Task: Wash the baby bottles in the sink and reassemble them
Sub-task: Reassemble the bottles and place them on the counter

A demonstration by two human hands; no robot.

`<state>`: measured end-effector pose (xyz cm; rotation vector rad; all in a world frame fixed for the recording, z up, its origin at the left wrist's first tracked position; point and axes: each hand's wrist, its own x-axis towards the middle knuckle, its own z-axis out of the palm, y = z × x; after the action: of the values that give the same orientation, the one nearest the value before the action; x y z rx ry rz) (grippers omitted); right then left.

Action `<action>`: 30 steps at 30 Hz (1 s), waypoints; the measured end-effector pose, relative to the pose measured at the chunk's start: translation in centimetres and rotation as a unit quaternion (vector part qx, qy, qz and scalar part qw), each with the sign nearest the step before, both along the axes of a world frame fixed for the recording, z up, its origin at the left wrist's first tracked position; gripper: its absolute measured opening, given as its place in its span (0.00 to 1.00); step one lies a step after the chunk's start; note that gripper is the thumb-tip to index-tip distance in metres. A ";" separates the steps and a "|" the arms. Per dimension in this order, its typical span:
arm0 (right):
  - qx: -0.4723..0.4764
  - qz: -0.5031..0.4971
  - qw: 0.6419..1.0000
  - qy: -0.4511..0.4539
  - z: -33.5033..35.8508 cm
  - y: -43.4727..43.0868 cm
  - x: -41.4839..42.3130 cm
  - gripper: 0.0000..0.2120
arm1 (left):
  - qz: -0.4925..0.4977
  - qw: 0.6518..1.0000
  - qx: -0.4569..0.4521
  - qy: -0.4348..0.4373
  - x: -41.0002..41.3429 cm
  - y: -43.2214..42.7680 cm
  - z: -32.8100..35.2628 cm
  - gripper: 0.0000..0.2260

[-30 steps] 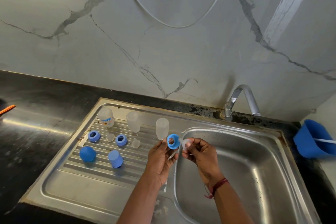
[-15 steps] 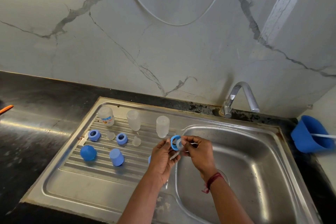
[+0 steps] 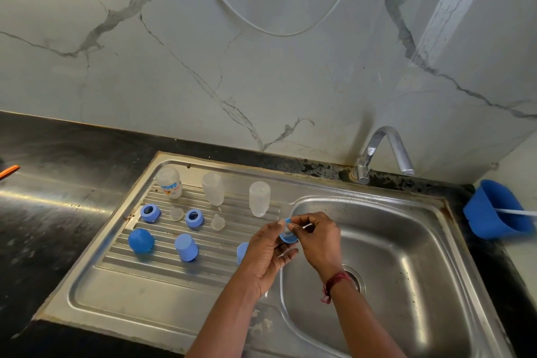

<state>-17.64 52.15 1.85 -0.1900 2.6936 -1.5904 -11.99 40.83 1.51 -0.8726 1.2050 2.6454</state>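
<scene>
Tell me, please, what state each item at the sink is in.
Tap, off, no water running.
Bottles, standing on the drainboard, without rings.
Loose rings, lying on the drainboard, nothing fitted.
Caps, off, standing on the drainboard.
Held ring, gripped by left hand.
Held teat, pinched by right hand at the held ring.

i count three bottles [image 3: 169,183], three blue rings [image 3: 150,212], three blue caps [image 3: 186,247] with one half hidden, and two loose clear teats [image 3: 176,213] on the drainer [image 3: 162,264]. i also see one tap [image 3: 377,151] and one blue tub [image 3: 494,212].
</scene>
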 end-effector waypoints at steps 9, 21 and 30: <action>-0.107 0.012 0.989 -0.098 -0.4 0.4 -0.1 0.08 | -0.001 0.997 -0.078 0.031 -0.3 0.0 0.3 0.09; -0.039 0.093 0.992 -0.082 0.6 0.4 0.0 0.10 | -0.006 0.987 -0.160 0.028 -0.3 0.2 0.2 0.08; 0.049 0.080 0.995 0.016 0.1 -0.2 0.5 0.09 | -0.010 0.981 -0.191 0.018 -0.4 0.8 0.3 0.08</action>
<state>-17.12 51.96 1.93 -0.4218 2.6943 -1.4208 -12.37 41.60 1.83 -0.8546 1.7582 2.4617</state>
